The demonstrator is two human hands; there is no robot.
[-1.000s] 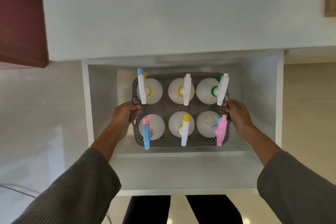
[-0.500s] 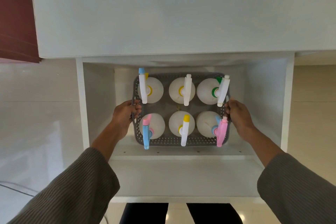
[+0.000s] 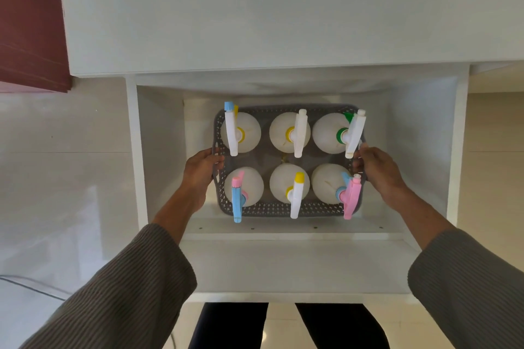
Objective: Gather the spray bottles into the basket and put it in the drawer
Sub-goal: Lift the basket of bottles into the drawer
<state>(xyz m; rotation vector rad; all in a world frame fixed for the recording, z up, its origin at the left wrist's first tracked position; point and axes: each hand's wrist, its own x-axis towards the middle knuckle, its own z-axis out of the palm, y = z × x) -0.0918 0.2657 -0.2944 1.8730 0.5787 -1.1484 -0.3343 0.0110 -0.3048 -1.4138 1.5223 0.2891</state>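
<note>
A grey perforated basket (image 3: 266, 209) sits low inside the open white drawer (image 3: 297, 263). It holds several white spray bottles in two rows, such as one with a blue and pink trigger (image 3: 237, 195) at front left and one with a green collar (image 3: 337, 133) at back right. My left hand (image 3: 200, 168) grips the basket's left handle. My right hand (image 3: 374, 168) grips the right handle.
The white cabinet top (image 3: 255, 8) overhangs the drawer's back. A dark red cabinet (image 3: 31, 22) stands at the upper left. Glossy pale floor (image 3: 62, 178) lies on both sides, with a thin cable (image 3: 31, 287) at lower left. My dark trouser legs (image 3: 286, 326) stand below the drawer front.
The basket has sunk slightly deeper into the drawer with both hands still on its handles. The view has shifted a little.
</note>
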